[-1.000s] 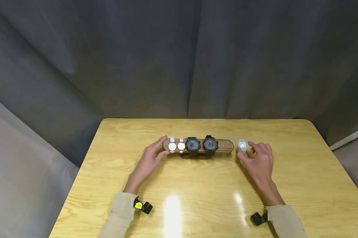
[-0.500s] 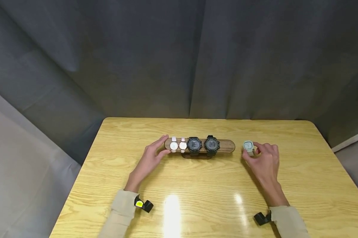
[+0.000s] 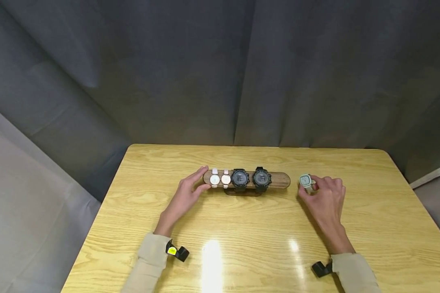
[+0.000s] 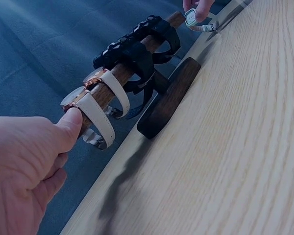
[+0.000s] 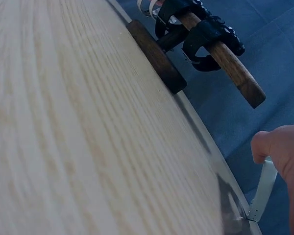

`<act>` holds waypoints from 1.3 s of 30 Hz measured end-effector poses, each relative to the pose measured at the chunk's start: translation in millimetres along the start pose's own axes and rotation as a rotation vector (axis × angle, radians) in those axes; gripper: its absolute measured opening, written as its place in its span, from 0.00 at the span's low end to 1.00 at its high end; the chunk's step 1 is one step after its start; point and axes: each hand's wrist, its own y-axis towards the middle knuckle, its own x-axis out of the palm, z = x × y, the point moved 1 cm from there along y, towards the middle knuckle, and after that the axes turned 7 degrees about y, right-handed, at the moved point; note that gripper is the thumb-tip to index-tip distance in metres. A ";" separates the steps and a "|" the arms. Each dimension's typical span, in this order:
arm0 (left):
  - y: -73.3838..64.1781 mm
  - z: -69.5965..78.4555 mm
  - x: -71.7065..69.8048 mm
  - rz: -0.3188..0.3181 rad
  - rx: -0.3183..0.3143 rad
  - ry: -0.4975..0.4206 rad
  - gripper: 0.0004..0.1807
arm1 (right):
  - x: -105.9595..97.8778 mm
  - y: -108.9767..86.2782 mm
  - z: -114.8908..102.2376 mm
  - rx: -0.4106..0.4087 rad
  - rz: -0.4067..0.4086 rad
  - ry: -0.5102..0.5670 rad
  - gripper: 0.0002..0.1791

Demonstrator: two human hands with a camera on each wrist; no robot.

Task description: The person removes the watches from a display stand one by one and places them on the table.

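A dark grey curtain (image 3: 176,81) hangs behind the wooden stand (image 3: 279,180), past the far edge of the table (image 3: 249,228). This table, with yellow wood grain, carries the stand nearer to its far edge than to the person; its surface stretches wide in front of the stand and to both sides of it. The stand is a long bar raised on a shorter foot, so both its ends overhang.

At the stand's left end, the left hand (image 3: 185,194) grips the bar with thumb and fingers, which block this end. The right hand (image 3: 325,200) is beyond its right end, thumb and finger pinched together on a watch.

Around the middle of the stand sit two black watches (image 3: 240,178), side by side; from the right one to the right end, the wood of the bar is visible. Left of them, two white-strapped watches (image 3: 214,179) sit on the bar, close to the left hand. The pale green watch (image 3: 305,180), in the right hand, is just beside the stand's right end, apart from it, with its strap hanging down.
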 end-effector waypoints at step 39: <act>0.5 0.8 -1.7 -0.007 -0.018 -0.007 0.33 | 4.4 -0.4 5.8 -0.209 -0.101 -0.236 0.21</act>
